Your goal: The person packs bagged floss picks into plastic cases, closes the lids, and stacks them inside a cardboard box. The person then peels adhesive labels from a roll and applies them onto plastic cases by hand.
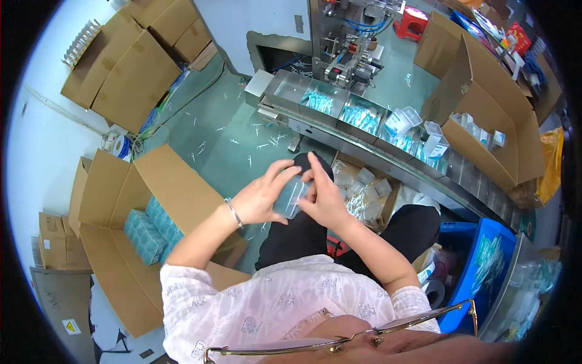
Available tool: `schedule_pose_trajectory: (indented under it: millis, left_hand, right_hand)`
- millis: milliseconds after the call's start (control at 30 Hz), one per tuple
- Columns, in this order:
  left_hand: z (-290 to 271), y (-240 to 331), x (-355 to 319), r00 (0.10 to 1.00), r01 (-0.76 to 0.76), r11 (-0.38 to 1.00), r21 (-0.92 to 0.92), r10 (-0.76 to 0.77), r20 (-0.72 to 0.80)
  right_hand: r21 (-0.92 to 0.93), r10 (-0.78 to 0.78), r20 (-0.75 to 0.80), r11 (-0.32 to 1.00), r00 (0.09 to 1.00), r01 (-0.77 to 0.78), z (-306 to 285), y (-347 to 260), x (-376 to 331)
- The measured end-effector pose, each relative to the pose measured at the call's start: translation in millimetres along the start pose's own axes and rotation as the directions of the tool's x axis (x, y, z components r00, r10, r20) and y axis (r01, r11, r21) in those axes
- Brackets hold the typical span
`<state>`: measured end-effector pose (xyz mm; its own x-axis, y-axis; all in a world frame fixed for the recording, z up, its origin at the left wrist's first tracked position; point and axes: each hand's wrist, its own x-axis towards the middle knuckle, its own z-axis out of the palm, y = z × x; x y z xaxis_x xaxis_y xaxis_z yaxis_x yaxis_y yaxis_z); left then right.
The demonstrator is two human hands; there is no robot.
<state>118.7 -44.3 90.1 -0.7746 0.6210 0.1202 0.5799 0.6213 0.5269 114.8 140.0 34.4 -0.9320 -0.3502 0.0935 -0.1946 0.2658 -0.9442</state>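
A small clear plastic box [289, 197] with a bluish tint is held above my lap, between both hands. My left hand [260, 195] wraps its left side, with the thumb low and the fingers over the top. Against its right side my right hand [327, 200] presses its thumb and bent fingers, the index finger pointing up. Its contents cannot be made out. Beyond my hands runs a metal conveyor [357, 136] whose compartments hold teal floss picks [361, 117]. Clear plastic boxes [402, 121] stand on top of some of these picks.
At left, an open carton [109, 242] holds teal-filled packs [145, 233]. Below the conveyor sits a carton [391, 209] of white picks and clear boxes. A large carton [503, 115] stands right, a blue bin [467, 267] lower right. White picks [249, 161] litter the floor.
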Motion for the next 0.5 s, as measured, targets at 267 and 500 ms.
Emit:
schedule_pose_trajectory:
  millis: [267, 500]
  left_hand:
    - [15, -34, -15, 0.993, 0.122, 0.992, -0.041, -0.121, 0.010]
    - [34, -52, -40, 0.872, 0.478, 0.854, -0.206, -0.489, -0.005]
  right_hand:
    - [-0.238, -0.288, 0.121, 0.921, 0.950, 0.309, 17, 17, -5]
    - [-0.469, -0.426, 0.083, 0.781, 0.901, 0.412, 60, 17, 5]
